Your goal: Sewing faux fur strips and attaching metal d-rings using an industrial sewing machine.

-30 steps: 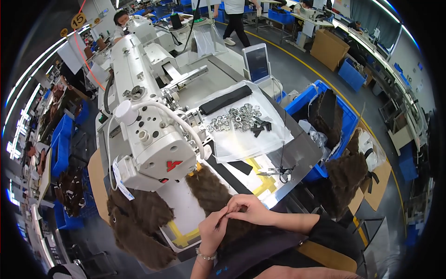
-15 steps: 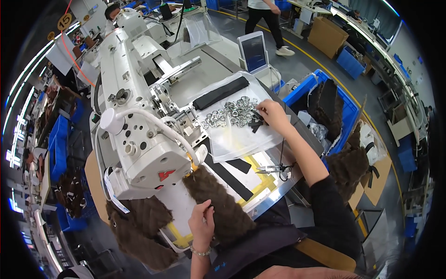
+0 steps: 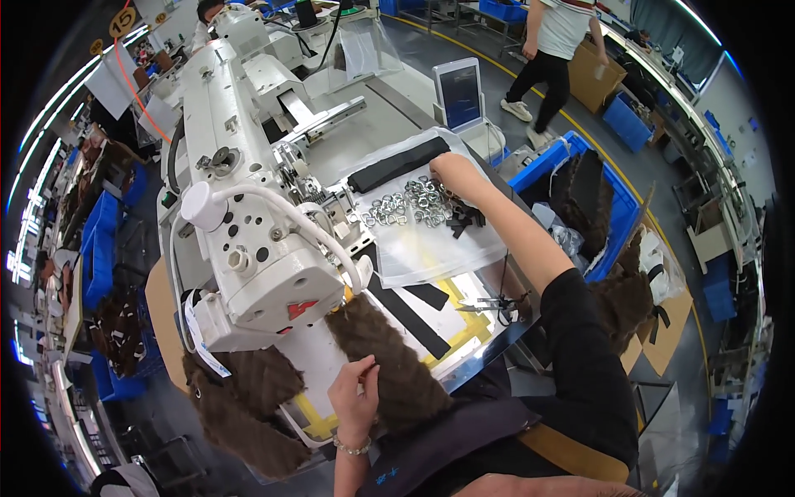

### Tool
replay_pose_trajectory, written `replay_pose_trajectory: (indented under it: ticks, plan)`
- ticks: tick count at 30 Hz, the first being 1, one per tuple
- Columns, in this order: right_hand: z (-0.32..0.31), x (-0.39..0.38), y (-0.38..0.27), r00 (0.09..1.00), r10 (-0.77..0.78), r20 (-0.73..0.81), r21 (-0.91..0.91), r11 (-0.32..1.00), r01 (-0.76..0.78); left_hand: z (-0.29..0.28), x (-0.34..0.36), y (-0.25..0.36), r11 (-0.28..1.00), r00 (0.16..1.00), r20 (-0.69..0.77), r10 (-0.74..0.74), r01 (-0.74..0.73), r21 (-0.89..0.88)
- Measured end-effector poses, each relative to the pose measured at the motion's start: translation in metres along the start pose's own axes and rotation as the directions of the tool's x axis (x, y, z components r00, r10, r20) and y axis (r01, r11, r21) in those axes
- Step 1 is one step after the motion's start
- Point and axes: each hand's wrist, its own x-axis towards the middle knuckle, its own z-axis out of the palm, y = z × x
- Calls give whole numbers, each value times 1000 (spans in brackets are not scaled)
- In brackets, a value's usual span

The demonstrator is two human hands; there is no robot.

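My right hand (image 3: 457,176) reaches over the far right of a white plastic sheet, fingers curled down at a pile of small metal rings (image 3: 424,203). What its fingertips touch is partly hidden. Several short black strap pieces (image 3: 462,219) lie beside the rings, and a black fabric bundle (image 3: 399,164) stretches along the sheet's far edge. Over a brown fur piece (image 3: 389,356) hovers my left hand (image 3: 354,399), thumb and forefinger drawn together; anything between them is too small to make out. The fur runs up to the head of a white sewing machine (image 3: 265,282).
Two long black strips (image 3: 410,319) lie on the taped work surface near scissors (image 3: 501,306). More brown fur (image 3: 248,414) hangs at the left. A blue bin (image 3: 609,190) holds fur pieces at the right. Beyond a small screen (image 3: 460,93), another person (image 3: 555,50) stands in the aisle.
My right hand has moved up from the black strap pieces to the far side of the rings. My left hand has barely shifted. The person in the aisle has moved right.
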Motion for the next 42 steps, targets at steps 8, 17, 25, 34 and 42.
replay_pose_trajectory:
  ticks: [8,17,25,34,42]
  plan:
    - [-50,-125,-158,987,122,-104,829,559,18,3,6,6,975,929,-298,219,-223,22]
    - [-29,-206,-246,917,229,326,872,-448,-199,5,23,11,914,892,-202,405,-395,90]
    - [-16,-212,-249,917,218,334,871,-442,-213,7,20,3,886,882,-135,452,-426,182]
    - [-17,-219,-249,922,194,336,895,-371,-248,-1,23,-3,876,883,-84,463,-440,198]
    - [-16,-218,-248,931,95,351,839,-474,-268,-6,22,-8,847,876,-53,479,-446,291]
